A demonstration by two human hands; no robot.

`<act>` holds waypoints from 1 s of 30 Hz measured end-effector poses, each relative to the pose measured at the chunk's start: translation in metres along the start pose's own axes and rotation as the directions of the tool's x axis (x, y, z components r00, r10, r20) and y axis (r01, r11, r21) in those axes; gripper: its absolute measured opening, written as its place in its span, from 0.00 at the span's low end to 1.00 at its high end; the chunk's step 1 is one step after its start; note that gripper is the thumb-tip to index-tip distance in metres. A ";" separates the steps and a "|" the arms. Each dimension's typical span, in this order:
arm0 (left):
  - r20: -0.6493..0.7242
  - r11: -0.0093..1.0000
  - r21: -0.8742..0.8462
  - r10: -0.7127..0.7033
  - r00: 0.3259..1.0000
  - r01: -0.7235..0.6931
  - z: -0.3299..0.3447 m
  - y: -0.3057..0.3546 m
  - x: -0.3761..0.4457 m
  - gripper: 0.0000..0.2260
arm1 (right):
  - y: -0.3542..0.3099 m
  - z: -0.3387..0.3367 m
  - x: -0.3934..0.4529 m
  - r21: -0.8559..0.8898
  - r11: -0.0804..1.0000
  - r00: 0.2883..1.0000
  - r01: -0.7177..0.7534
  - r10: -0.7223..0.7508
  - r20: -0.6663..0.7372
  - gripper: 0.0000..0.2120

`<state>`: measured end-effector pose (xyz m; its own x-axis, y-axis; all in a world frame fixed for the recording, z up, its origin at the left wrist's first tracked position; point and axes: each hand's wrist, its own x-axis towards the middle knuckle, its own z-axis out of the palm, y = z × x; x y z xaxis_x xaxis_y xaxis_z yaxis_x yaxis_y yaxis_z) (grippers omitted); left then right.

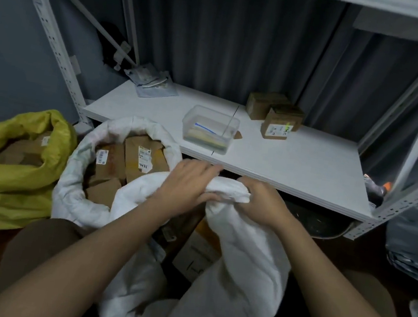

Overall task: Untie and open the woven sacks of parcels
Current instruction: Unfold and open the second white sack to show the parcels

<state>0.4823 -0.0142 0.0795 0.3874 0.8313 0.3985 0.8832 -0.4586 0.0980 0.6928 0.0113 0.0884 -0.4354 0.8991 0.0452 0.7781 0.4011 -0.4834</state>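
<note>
A white woven sack (239, 256) stands right in front of me, its mouth open, with cardboard parcels (197, 253) showing inside. My left hand (188, 185) and my right hand (263, 203) both grip the far rim of this sack, where the fabric is bunched and rolled. Behind it to the left stands a second white sack (74, 193), its rim rolled down and brown boxes with labels (132, 161) inside. A yellow sack (11, 184) at the far left is open too, with brown parcels in it.
A white shelf board (295, 165) runs behind the sacks, carrying a clear plastic tub (209, 129), two brown boxes (275, 116) and grey mailers (151, 80). Metal rack posts (51, 28) stand at both sides. Dark plastic bags (416, 241) lie at the right.
</note>
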 end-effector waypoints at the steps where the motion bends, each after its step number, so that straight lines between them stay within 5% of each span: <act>1: 0.047 0.991 -0.130 -0.009 0.999 0.015 -0.005 0.003 0.007 0.21 | -0.008 -0.011 -0.001 0.172 0.985 0.999 -0.005 -0.003 0.043 0.18; 3: 0.183 0.861 -0.469 -0.126 0.975 0.199 -0.015 -0.002 0.020 0.11 | -0.017 -0.031 -0.009 0.515 0.850 0.993 -0.107 0.070 0.090 0.28; 6: 0.245 0.604 -0.685 -0.337 0.909 0.408 -0.028 -0.021 0.036 0.12 | -0.020 -0.042 -0.025 0.625 0.742 0.970 -0.243 0.181 0.162 0.23; 7: 0.267 0.592 -0.667 -0.377 0.887 0.453 -0.031 -0.025 0.040 0.13 | -0.020 -0.040 -0.028 0.636 0.731 0.968 -0.247 0.207 0.139 0.17; 9: 0.254 0.728 -0.470 -0.430 0.866 0.500 -0.036 -0.023 0.046 0.13 | -0.028 -0.037 -0.030 0.723 0.645 0.957 -0.248 0.279 0.079 0.08; 11: 0.069 0.866 -0.244 -0.435 0.898 0.438 -0.043 -0.009 0.043 0.19 | -0.037 -0.038 -0.025 0.801 0.545 0.939 -0.248 0.339 0.061 0.05; 14: -0.157 0.788 -0.450 -0.533 0.831 0.420 -0.066 0.027 0.021 0.13 | -0.047 -0.041 -0.009 0.871 0.426 0.913 -0.243 0.404 0.057 0.04; 16: -0.036 0.607 -0.633 -0.644 0.764 0.481 -0.076 0.047 0.006 0.11 | -0.054 -0.040 0.005 0.919 0.297 0.890 -0.260 0.443 0.109 0.08; 20: 0.334 0.327 -0.742 -0.576 0.746 0.585 -0.080 0.070 0.005 0.31 | -0.079 -0.027 0.024 0.962 -0.043 0.921 -0.271 0.279 0.272 0.15; 22: 0.336 0.328 -0.737 -0.581 0.741 0.591 -0.074 0.071 0.013 0.33 | -0.087 -0.026 0.026 0.968 0.026 0.943 -0.251 0.233 0.238 0.15; 26: 0.316 0.343 -0.666 -0.674 0.667 0.662 -0.063 0.063 0.022 0.28 | -0.079 -0.045 0.007 0.701 0.711 0.973 -0.061 0.198 -0.116 0.15; 28: 0.270 0.369 -0.666 -0.691 0.671 0.648 -0.059 0.063 0.030 0.27 | -0.068 -0.036 -0.009 0.602 0.791 0.963 -0.112 0.236 -0.131 0.13; 30: 0.252 0.393 -0.665 -0.682 0.686 0.635 -0.058 0.068 0.037 0.28 | -0.067 -0.016 -0.026 0.640 0.741 0.956 -0.202 0.291 -0.035 0.14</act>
<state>0.5412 -0.0329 0.1535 -0.2701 0.9626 -0.0230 0.4177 0.1386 0.8980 0.6595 -0.0364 0.1331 -0.1740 0.9825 -0.0668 0.3753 0.0034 -0.9269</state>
